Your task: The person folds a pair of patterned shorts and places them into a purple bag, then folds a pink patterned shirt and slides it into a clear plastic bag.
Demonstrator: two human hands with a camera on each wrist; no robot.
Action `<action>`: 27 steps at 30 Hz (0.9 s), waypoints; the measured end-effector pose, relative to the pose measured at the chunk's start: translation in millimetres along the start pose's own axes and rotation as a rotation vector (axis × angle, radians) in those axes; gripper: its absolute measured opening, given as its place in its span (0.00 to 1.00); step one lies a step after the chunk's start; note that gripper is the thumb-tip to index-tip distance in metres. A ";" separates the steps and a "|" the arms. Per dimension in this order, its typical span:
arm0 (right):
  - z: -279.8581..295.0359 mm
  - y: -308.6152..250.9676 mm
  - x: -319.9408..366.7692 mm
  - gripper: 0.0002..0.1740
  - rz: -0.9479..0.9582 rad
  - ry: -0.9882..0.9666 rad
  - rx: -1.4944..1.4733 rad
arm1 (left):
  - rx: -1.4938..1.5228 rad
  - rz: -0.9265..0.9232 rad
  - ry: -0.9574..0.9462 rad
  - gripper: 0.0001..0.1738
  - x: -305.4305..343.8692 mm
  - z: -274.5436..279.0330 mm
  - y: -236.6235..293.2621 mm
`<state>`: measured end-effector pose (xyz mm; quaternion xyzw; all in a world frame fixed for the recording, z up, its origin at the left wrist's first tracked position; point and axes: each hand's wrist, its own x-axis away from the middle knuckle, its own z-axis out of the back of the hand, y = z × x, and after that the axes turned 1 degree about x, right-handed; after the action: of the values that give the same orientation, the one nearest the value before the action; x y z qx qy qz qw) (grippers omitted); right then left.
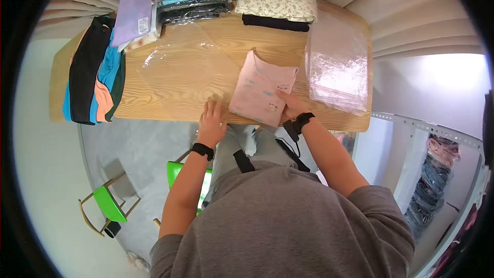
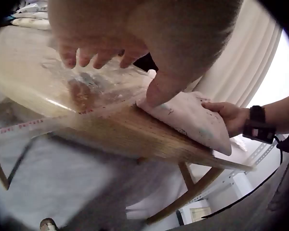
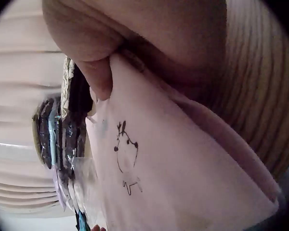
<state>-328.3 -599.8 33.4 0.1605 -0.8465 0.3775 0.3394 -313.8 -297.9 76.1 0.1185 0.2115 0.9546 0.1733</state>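
A folded pink garment with small printed drawings [image 1: 261, 88] lies near the table's front edge. My right hand [image 1: 293, 107] grips its right side, thumb on top and the other fingers tucked beneath, as the right wrist view shows with the thumb on the pink cloth [image 3: 149, 159]. To the left, a clear plastic bag [image 1: 180, 64] is spread flat on the wood. My left hand [image 1: 211, 124] rests at the bag's near edge with its fingers extended. In the left wrist view a strip with red print [image 2: 36, 123] runs along the bag's edge, below the fingers.
A pile of clear bags [image 1: 337, 67] lies on the table's right. At the back are packed clothes [image 1: 193, 0], a lilac packet [image 1: 135, 13] and a floral folded piece [image 1: 278, 0] on black cloth. Dark and blue garments [image 1: 87, 72] hang over the left end. A green chair [image 1: 109, 203] stands on the floor.
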 end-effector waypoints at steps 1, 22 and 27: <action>3.6 -8.0 5.0 0.23 -0.005 -0.028 -0.014 | -0.020 -0.034 -0.038 0.37 0.2 -1.5 5.0; 43.5 -107.8 92.9 0.28 0.120 -0.258 -0.180 | -0.121 0.029 0.041 0.34 5.9 -21.6 26.4; 28.4 -101.9 103.2 0.29 0.047 -0.333 -0.140 | -0.180 0.071 0.032 0.34 33.1 -19.1 8.6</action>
<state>-361.4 -690.3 145.4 0.1768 -0.9188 0.2936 0.1957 -352.1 -299.5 68.1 0.0949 0.1233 0.9770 0.1460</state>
